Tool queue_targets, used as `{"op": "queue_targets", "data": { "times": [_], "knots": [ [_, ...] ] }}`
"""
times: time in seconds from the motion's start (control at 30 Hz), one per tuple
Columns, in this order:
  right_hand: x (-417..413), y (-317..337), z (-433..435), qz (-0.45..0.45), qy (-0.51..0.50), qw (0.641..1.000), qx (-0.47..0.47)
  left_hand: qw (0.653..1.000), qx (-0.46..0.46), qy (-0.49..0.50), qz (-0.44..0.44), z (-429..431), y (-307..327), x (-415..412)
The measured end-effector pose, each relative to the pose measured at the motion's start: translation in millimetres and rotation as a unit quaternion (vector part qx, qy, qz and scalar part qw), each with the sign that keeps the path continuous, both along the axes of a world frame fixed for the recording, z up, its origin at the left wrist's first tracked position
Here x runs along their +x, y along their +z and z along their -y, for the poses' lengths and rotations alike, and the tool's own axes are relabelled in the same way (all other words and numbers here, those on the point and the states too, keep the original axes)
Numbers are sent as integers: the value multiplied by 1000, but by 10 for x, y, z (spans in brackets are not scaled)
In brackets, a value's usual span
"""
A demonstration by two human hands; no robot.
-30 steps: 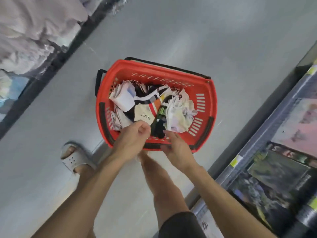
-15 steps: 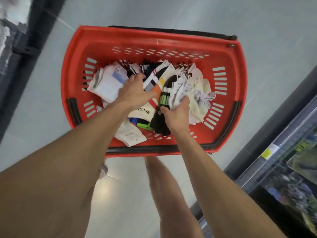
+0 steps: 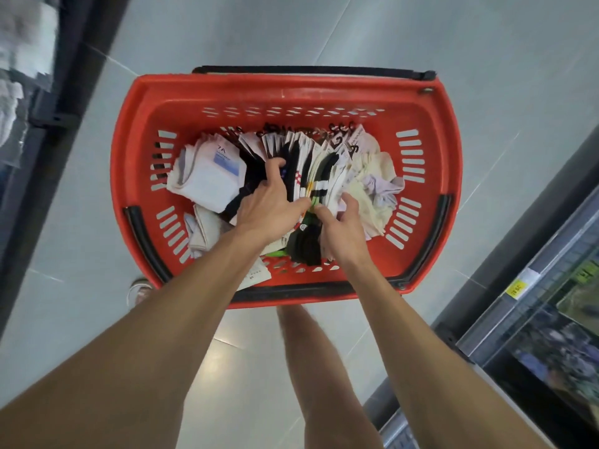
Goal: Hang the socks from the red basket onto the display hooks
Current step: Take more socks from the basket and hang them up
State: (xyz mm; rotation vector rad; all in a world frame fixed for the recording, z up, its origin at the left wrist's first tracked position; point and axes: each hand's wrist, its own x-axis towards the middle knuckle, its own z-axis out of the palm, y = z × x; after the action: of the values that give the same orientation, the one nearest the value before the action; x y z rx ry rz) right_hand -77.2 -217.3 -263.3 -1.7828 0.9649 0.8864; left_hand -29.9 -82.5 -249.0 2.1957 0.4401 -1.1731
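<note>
A red basket (image 3: 291, 95) stands on the floor in front of me, filled with packed socks. A row of carded socks (image 3: 319, 163) with black hooks stands on edge in its middle. My left hand (image 3: 270, 202) lies on the left part of that row, fingers curled round several pairs. My right hand (image 3: 340, 225) grips the row's right side, thumb against a black and green pair (image 3: 304, 241). A white folded pair (image 3: 210, 176) lies at the basket's left, and crumpled pale socks (image 3: 376, 189) at its right.
The basket sits on a grey tiled floor (image 3: 486, 59). A shelf unit with a yellow price tag (image 3: 515, 288) runs along the right. Another dark shelf edge (image 3: 64, 92) runs down the left. My legs and a sandalled foot (image 3: 137, 291) are below the basket.
My head has come closer over the basket. Both hands have gone from the near rim down into the socks and have gathered the carded pairs into an upright row between them.
</note>
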Motion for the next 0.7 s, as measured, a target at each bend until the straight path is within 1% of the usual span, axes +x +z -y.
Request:
{"op": "queue_targets", "data": {
  "times": [0.03,0.1,0.17,0.23,0.3,0.37,0.43,0.53,0.63,0.7],
  "knots": [
    [8,11,-11,-4,-6,1000,5,1000,0,16,9,11,12,-39],
    [11,19,-25,-14,-11,1000,10,995,-2,101,-1,34,22,-98],
    [8,8,-26,-17,-21,1000,12,976,-22,209,-53,35,-14,-146],
    [5,-6,-17,-13,-26,999,14,951,-57,280,-115,3,-75,-196],
    [-9,6,-16,-3,-9,1000,10,939,-94,290,-160,-33,-97,-229],
    [-30,52,-35,17,27,999,-4,933,-131,283,-180,-47,-74,-253],
    [-54,124,-78,40,69,997,-12,927,-165,291,-171,-33,-38,-268],
    [-81,258,-168,66,144,987,-11,913,-188,331,-148,-1,3,-310],
    [-84,409,-275,131,227,964,-36,890,-229,383,-94,-47,42,-346],
    [-81,491,-354,165,264,949,-44,873,-249,411,-82,-148,79,-347]
  ]
}}
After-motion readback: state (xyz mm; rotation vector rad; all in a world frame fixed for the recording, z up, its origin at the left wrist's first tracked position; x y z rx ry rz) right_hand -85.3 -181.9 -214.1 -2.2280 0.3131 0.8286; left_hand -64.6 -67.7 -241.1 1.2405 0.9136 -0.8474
